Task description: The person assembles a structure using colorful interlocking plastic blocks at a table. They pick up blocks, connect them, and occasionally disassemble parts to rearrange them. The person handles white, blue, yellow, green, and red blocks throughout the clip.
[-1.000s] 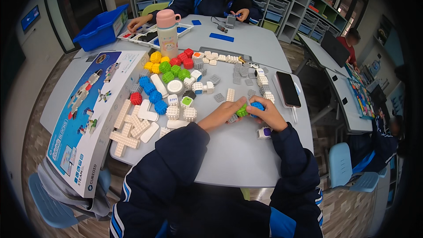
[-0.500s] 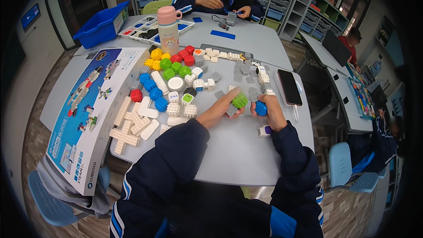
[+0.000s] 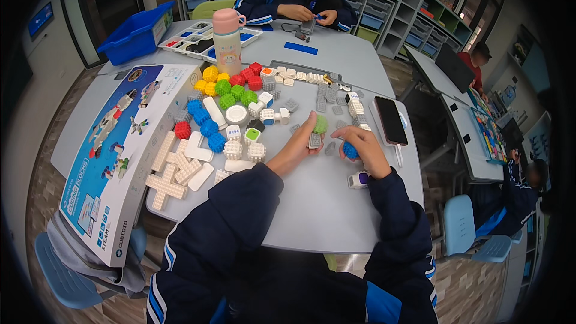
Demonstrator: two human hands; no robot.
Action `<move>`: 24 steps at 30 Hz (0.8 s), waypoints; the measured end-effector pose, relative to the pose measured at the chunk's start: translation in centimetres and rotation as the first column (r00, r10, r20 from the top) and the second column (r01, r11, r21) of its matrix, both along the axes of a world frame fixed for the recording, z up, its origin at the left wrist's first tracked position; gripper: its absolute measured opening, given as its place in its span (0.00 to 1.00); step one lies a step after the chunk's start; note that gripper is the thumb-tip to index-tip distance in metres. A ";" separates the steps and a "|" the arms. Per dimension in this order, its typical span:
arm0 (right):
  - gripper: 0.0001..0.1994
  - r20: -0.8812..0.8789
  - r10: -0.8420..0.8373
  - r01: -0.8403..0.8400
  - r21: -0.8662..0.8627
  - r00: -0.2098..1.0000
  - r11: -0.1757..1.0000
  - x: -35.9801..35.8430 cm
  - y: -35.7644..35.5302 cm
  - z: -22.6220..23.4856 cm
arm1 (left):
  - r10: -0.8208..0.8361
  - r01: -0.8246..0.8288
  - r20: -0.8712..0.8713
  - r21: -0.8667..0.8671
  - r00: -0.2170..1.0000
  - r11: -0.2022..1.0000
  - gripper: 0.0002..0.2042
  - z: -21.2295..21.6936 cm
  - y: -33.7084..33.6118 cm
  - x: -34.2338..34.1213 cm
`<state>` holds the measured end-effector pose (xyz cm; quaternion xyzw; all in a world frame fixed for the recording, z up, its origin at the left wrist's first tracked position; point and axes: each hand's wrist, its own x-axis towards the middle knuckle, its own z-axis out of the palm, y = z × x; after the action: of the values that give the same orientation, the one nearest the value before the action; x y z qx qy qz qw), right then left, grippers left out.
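My left hand [image 3: 294, 149] is closed round a green studded block [image 3: 321, 123] with a grey studded connector [image 3: 314, 140] against it. To its right, my right hand [image 3: 367, 149] grips a blue studded block [image 3: 349, 150] under curled fingers. Between the hands is a smeared grey piece [image 3: 329, 148]; whether it touches the right fingertips I cannot tell. A white block with a purple face [image 3: 359, 180] lies by my right wrist. Loose grey connectors [image 3: 324, 96] are scattered beyond my hands.
Left of my hands are blue blocks [image 3: 209, 128], green blocks [image 3: 227, 101], white plates [image 3: 168, 186] and a large box [image 3: 114, 162]. A bottle [image 3: 227, 48] stands behind them. At right lies a phone [image 3: 390, 120]. Across the table a person [image 3: 294, 0] handles small parts.
The right hand has turned, its fingers now curling over the blue block. The grey piece near it has shifted left and nearer to me. The left hand's green block has moved slightly up and left.
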<state>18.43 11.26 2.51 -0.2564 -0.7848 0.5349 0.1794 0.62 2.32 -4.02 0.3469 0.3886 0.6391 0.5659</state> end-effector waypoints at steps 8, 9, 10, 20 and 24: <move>0.21 0.046 -0.165 0.055 0.826 0.985 0.560 -1.0 -2.8 -2.0 | -0.014 0.004 0.100 0.094 0.995 0.996 0.28 -0.5 0.1 2.3; 0.21 0.044 -0.184 0.055 0.863 0.982 0.502 -1.0 -2.7 -2.0 | -0.031 0.017 0.112 0.123 0.993 0.992 0.27 -0.4 0.2 2.3; 0.20 0.042 -0.191 0.069 0.839 0.981 0.540 -1.0 -2.6 -2.0 | -0.039 0.025 0.121 0.115 0.992 0.993 0.26 -0.4 0.2 2.3; 0.17 -0.071 0.000 0.049 0.696 0.997 0.717 -0.3 -1.0 -1.4 | 0.070 -0.100 0.188 0.154 0.980 0.983 0.14 1.0 -1.1 0.5; 0.19 -0.043 0.043 -0.008 0.598 0.998 0.801 0.2 -0.5 -0.8 | 0.001 -0.026 0.252 0.099 0.968 0.995 0.14 1.3 -1.1 0.1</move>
<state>18.64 10.75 1.73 -0.1616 -0.9115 0.2696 0.2652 0.76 1.22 -2.71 0.2888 0.2830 0.7007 0.5878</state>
